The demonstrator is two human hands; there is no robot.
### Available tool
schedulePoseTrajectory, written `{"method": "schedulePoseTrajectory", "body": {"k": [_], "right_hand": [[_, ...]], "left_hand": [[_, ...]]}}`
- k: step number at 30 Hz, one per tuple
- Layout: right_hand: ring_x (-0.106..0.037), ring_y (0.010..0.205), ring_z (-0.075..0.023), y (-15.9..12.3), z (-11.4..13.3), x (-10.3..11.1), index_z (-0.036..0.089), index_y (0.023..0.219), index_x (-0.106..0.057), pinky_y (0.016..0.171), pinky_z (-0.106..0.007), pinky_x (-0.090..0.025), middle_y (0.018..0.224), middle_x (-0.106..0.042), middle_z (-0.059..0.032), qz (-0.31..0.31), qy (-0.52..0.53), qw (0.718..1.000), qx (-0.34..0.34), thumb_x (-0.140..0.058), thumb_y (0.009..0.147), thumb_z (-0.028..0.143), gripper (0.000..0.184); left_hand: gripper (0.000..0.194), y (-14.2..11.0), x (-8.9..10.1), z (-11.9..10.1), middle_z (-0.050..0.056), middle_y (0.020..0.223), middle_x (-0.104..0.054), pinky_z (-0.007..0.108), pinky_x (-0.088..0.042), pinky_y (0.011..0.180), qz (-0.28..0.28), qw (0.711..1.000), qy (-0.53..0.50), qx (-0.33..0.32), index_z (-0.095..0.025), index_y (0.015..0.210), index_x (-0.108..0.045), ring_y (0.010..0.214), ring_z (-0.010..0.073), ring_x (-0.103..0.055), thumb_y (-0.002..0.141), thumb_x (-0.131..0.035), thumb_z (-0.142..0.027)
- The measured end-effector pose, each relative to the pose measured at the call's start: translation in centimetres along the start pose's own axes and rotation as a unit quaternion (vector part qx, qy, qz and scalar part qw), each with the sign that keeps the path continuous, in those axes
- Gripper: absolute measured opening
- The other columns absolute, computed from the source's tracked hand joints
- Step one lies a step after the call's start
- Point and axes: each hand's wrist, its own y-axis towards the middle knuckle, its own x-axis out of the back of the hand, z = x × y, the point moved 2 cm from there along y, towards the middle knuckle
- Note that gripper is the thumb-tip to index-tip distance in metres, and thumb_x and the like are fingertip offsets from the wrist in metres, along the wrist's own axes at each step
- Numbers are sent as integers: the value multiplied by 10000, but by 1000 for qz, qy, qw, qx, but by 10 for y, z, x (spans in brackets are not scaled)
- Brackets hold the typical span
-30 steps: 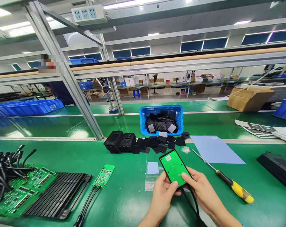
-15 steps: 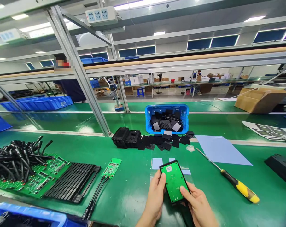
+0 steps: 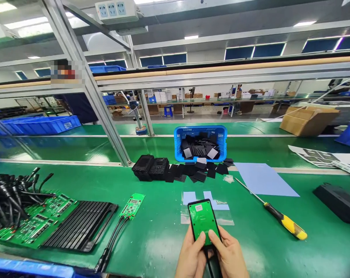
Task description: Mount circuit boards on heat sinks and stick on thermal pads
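Observation:
A green circuit board [image 3: 203, 220] sits face-down in a black plastic housing, held upright above the bench near the front. My left hand [image 3: 192, 251] grips its left side, the thumb pressed on the board's lower part. From the right, my right hand [image 3: 228, 249] grips the same housing, its thumb beside the other one. A black cable [image 3: 210, 264] runs down from the lower end between my hands. Just beyond lie pale blue pieces [image 3: 189, 198] on a clear film [image 3: 225, 220]. To the right rests a yellow-and-black screwdriver [image 3: 284, 220].
A blue basket [image 3: 200, 157] holds black square pieces, with more scattered before it beside stacked black housings [image 3: 150, 168]. Leftward lie circuit boards with cables [image 3: 32, 227], a black slotted panel [image 3: 80, 224] and one separate board [image 3: 132, 205]. A person [image 3: 79, 108] stands beyond the frame post.
The housing with its board has tilted more upright. Both thumbs now press side by side on its lower part; the left thumb has slid down from the upper edge. The view has shifted slightly right.

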Motion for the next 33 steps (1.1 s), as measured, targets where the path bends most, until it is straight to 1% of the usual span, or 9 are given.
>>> {"method": "schedulePoseTrajectory", "body": {"k": [3, 7, 9, 11, 15, 19, 22, 27, 33], "right_hand": [[-642, 861, -249, 9, 16, 4, 188, 961, -758, 793, -349, -531, 894, -704, -75, 66, -192, 977, 71, -648, 833, 527, 379], [-625, 725, -195, 38, 43, 29, 206, 831, -740, 661, -286, -509, 760, -673, -38, 125, -498, 844, 154, -443, 952, 438, 396], [-634, 786, -210, 60, 53, 45, 204, 884, -725, 728, -316, -502, 835, -686, -58, 105, -559, 806, 168, -397, 960, 351, 367], [-629, 829, -233, 81, 56, 58, 199, 940, -717, 766, -351, -491, 894, -671, -85, 83, -586, 786, 176, -394, 938, 303, 339], [-614, 757, -240, 105, 48, 68, 199, 893, -718, 698, -360, -492, 871, -631, -94, 72, -635, 746, 185, -422, 905, 294, 311], [-620, 786, -227, 107, 41, 67, 218, 837, -693, 707, -338, -489, 871, -648, -76, 67, -655, 728, 192, -439, 908, 277, 270], [-629, 782, -207, 108, 41, 68, 212, 837, -660, 703, -321, -483, 888, -668, -61, 63, -654, 730, 188, -455, 889, 243, 214], [-622, 672, -187, 116, 43, 73, 210, 767, -596, 615, -298, -454, 749, -654, -33, 56, -649, 740, 170, -415, 873, 243, 212], [-633, 750, -215, 112, 47, 70, 207, 843, -621, 695, -333, -471, 887, -657, -73, 72, -634, 749, 176, -406, 884, 290, 234]], "left_hand": [[368, -5, 14, -1, 72, 1008, -754, 439, -471, 944, -8, 999, -26, 22, -256, 1031, -712, 1018, 269, -674, 686, -826, -321], [436, -5, 25, -16, 99, 1032, -751, 451, -518, 875, -43, 999, -15, 29, -233, 1129, -667, 892, 255, -712, 717, -805, -275], [462, -4, 28, -20, 109, 1031, -750, 448, -539, 833, -64, 998, -9, 28, -219, 1164, -644, 852, 250, -717, 728, -795, -245], [488, -2, 28, -20, 118, 1041, -746, 441, -551, 808, -72, 997, -7, 27, -210, 1183, -627, 847, 252, -717, 725, -794, -229], [563, 3, 30, -13, 121, 1056, -740, 442, -556, 792, -82, 995, -3, 51, -199, 1223, -587, 837, 260, -718, 705, -802, -257], [658, 5, 32, -10, 128, 1045, -739, 435, -549, 791, -86, 994, 17, 64, -196, 1274, -547, 836, 265, -717, 679, -810, -298], [607, 5, 31, -11, 113, 1011, -747, 396, -550, 762, -87, 994, 41, 58, -185, 1210, -590, 823, 257, -716, 665, -820, -322], [518, 2, 27, -11, 90, 994, -749, 337, -537, 714, -64, 995, 54, 46, -187, 1129, -634, 812, 235, -709, 652, -820, -264], [674, 0, 25, -10, 97, 1014, -741, 326, -505, 687, -26, 997, 59, 35, -193, 1287, -540, 830, 244, -700, 654, -767, -155]]}}
